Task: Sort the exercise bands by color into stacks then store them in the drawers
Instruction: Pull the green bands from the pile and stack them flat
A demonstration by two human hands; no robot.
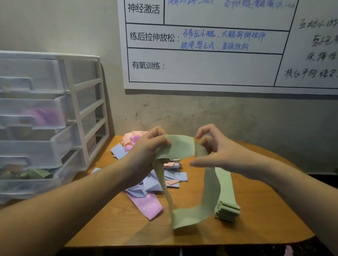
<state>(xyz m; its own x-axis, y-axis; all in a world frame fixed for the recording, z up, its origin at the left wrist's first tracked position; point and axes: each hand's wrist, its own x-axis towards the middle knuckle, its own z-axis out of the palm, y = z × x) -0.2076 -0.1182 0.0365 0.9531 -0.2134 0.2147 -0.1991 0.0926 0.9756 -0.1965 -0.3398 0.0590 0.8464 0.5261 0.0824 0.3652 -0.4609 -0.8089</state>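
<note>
A pale green flat fabric exercise band (184,148) stretches between both hands, its loop drooping below them onto the wooden tabletop (257,227). The left hand (147,146) grips one end; the right hand (213,151) pinches the other. Under the right hand lies a folded green stack (227,209); under the left, a mixed heap of blue, pink and peach bands (158,179).

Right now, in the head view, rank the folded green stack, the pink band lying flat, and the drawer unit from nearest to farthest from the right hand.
1. Folded green stack: on the table just below the right hand.
2. Pink band: flat on the table, lower left, under the left forearm.
3. Drawer unit: far left, at the table's edge.
</note>
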